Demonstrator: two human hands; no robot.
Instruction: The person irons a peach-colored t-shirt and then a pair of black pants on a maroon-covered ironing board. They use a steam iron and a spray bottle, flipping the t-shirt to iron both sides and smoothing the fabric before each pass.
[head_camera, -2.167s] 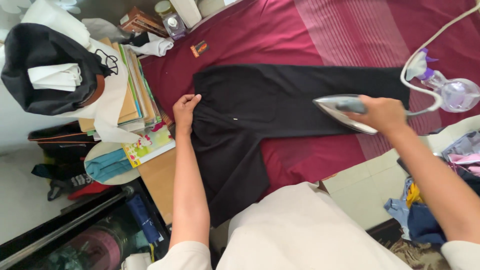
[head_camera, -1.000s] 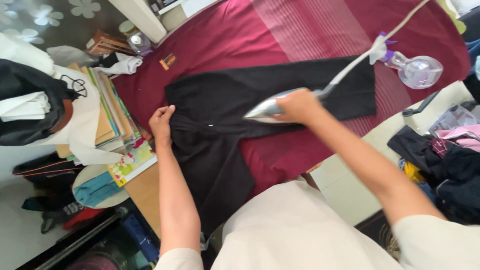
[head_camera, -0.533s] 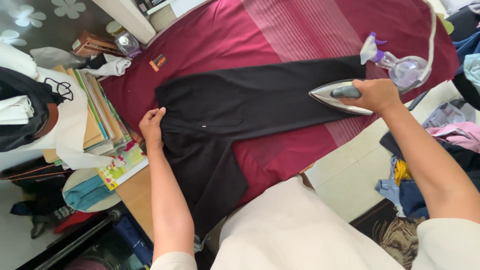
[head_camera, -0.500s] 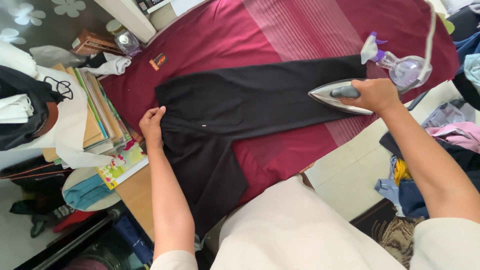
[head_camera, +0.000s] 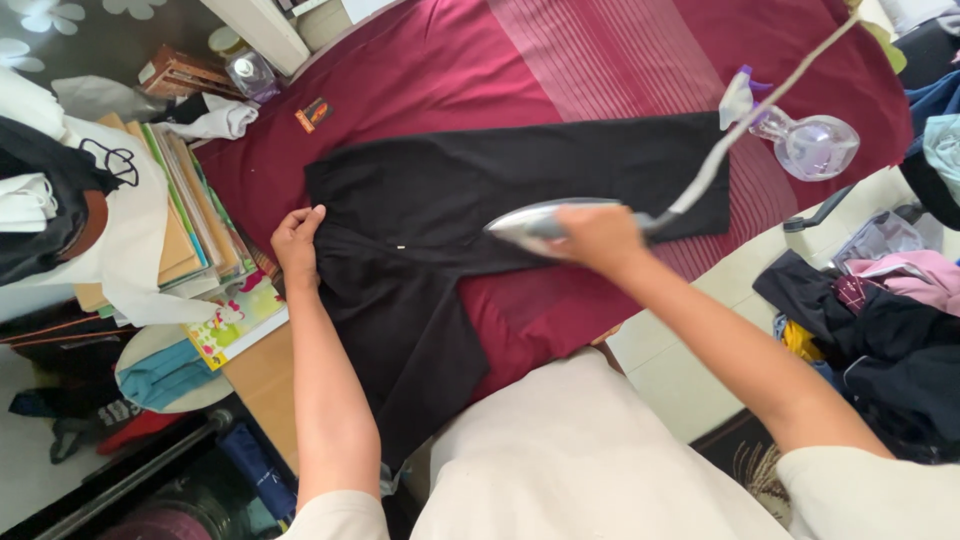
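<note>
Trousers (head_camera: 480, 190): flat on the cloth-covered surface (head_camera: 480, 70), one leg hanging over the near edge
Iron (head_camera: 540, 220): on the trousers, under the right hand (head_camera: 600, 238)
Left hand (head_camera: 297, 240): on the trousers' left end
Spray bottle (head_camera: 805, 140): right of the trousers
Book stack (head_camera: 190, 230): left of the surface
Clothes heap (head_camera: 880, 330): lower right, beside the surface

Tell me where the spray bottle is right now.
In the head view, the clear spray bottle lies on the maroon cloth at upper right, just beyond the black trousers leg end.
</note>
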